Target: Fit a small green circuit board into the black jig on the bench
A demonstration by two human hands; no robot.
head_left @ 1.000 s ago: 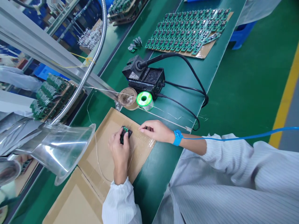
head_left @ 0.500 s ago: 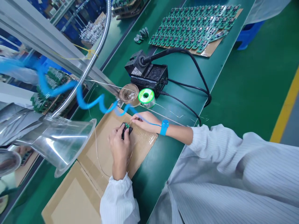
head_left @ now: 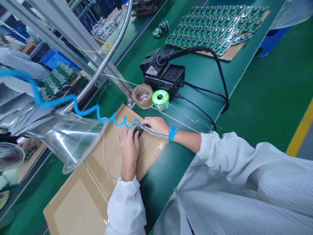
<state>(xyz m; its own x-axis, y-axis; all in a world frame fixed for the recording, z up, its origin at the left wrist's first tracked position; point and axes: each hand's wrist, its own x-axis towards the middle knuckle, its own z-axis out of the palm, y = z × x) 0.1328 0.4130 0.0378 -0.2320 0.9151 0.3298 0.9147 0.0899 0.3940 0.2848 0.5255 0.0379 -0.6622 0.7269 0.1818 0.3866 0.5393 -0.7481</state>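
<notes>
The board (head_left: 138, 132) is being held on the cardboard (head_left: 114, 153), at 6 o'clock from the spool (head_left: 160, 98). The right hand (head_left: 156, 125) has been brought closer, and now both it and the left hand (head_left: 129, 148) are being pinched on the board.

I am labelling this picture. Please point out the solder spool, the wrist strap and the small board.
solder spool (head_left: 160, 98), head view, green top face
wrist strap (head_left: 172, 133), head view, blue band
small board (head_left: 137, 132), head view, part showing between the hands
</notes>
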